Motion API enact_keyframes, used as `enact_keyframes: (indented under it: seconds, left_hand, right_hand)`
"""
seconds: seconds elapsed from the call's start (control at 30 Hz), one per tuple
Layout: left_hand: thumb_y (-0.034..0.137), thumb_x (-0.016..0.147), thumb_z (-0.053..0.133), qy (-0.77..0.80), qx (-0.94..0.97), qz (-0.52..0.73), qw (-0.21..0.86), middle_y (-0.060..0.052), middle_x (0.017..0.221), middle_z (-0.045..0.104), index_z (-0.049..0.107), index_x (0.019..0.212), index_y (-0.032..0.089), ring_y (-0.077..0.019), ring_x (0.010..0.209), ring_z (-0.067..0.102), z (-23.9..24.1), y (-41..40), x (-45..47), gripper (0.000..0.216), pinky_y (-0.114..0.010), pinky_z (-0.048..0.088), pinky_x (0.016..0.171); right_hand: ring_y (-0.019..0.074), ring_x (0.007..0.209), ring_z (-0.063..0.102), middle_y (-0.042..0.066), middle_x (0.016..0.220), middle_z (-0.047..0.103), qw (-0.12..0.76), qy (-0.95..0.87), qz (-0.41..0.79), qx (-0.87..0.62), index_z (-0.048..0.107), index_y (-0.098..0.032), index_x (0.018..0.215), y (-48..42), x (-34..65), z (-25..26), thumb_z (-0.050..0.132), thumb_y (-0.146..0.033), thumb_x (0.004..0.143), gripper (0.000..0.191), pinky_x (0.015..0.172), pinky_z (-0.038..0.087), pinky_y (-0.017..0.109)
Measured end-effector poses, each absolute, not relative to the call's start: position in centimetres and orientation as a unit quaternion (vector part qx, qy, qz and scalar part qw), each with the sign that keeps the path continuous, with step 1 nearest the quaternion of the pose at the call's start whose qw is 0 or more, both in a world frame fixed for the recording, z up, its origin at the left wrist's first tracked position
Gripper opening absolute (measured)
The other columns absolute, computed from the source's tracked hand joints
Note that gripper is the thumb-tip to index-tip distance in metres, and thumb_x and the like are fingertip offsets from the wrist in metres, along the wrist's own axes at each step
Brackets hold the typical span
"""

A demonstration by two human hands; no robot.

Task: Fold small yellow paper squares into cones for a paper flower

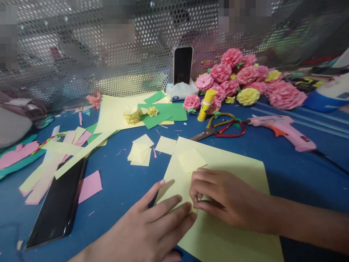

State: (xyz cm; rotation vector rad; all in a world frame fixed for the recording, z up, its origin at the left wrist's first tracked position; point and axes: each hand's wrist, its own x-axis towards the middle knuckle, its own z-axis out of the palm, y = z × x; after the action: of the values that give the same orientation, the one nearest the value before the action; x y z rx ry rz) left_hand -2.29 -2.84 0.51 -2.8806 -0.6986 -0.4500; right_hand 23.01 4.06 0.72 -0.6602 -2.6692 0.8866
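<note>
A large sheet of pale yellow paper [240, 174] lies in front of me on the blue table. My left hand [163, 225] rests over its left edge, fingers stretched out, fingertips close to my right hand. With thumb and fingers closed, my right hand [218, 196] pinches a small piece of yellow paper [195, 206], mostly hidden by the fingers. Just beyond the right knuckles, a yellow paper square [191, 160] lies on the sheet. More yellow squares [140, 151] are piled to the left, and another square [165, 145] touches the sheet's far-left edge.
Scissors [218, 129], a yellow glue stick [206, 105] and a pink glue gun [289, 131] lie or stand beyond the sheet. Pink paper flowers [229, 78] are heaped behind. At left are paper strips [79, 156] and a dark phone [58, 203]; another phone [182, 65] stands upright.
</note>
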Motion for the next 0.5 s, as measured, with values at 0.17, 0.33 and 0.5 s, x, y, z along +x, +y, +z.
enact_keyframes:
  seconds: [0.17,0.33,0.5]
  left_hand:
    - [0.053,0.103,0.042,-0.237,-0.957,-0.14,0.096,0.003,0.13,0.066,0.057,0.138,0.021,-0.0175,0.124,0.052,0.33,-3.01,-1.91,0.05,-0.051,-0.003,0.127]
    - [0.054,0.102,0.043,-0.237,-0.955,-0.141,0.105,0.003,0.127,0.067,0.061,0.134,0.021,-0.0189,0.123,0.052,0.07,-2.98,-1.75,0.05,-0.052,-0.004,0.126]
    - [0.052,0.103,0.042,-0.239,-0.953,-0.155,0.106,0.002,0.125,0.067,0.063,0.131,0.02,-0.0194,0.12,0.054,0.08,-3.02,-1.59,0.047,-0.053,-0.002,0.126]
  right_hand:
    - [0.0168,0.081,0.049,0.001,0.091,0.056,0.128,-0.923,0.288,-0.222,0.055,-0.019,0.091,3.83,23.04,0.55,0.052,-0.021,0.1,0.009,0.074,0.033,0.03]
    - [0.0164,0.079,0.048,0.001,0.089,0.056,0.135,-0.928,0.263,-0.226,0.054,-0.018,0.09,3.63,22.88,0.6,0.052,-0.019,0.1,0.01,0.072,0.034,0.029]
    - [0.0166,0.078,0.05,0.002,0.088,0.057,0.147,-0.93,0.243,-0.233,0.055,-0.018,0.087,3.27,22.61,0.58,0.051,-0.019,0.101,0.014,0.071,0.036,0.029]
